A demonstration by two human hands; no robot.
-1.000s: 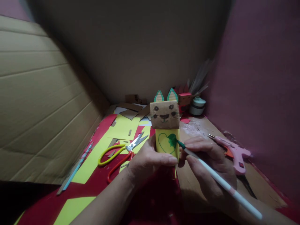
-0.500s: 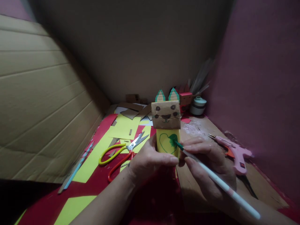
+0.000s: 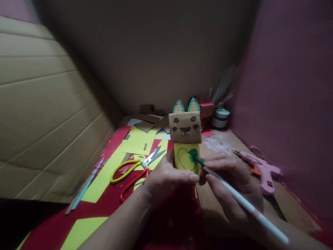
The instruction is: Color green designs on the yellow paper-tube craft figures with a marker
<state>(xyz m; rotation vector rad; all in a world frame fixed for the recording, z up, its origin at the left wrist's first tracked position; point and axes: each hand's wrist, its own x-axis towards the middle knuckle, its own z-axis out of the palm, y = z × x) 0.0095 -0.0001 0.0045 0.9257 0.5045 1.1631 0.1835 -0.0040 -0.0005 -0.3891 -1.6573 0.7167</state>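
Note:
My left hand (image 3: 169,177) wraps around the lower part of a cardboard cat figure (image 3: 185,133), thumb across its front. The figure stands upright, with a brown box head, a drawn face, two green-edged ears and a yellow paper body. On the body is a green heart outline (image 3: 186,161), coloured in at its upper right. My right hand (image 3: 231,184) grips a white marker (image 3: 244,198), its green tip touching the coloured part of the heart. Left of the figure lie scissors (image 3: 142,166) with one yellow and one red handle, blades spread.
A pink glue gun (image 3: 260,168) lies on the right. Behind are a red paper figure (image 3: 207,113), a lidded jar (image 3: 220,118) and cardboard scraps (image 3: 145,121). Yellow paper sheets (image 3: 101,180) and a light-blue pencil (image 3: 88,184) lie left, beside a cardboard panel (image 3: 49,114).
The green patch in the heart looks slightly larger. Both hands, the figure and the marker keep nearly the same places; the whole view has shifted a little.

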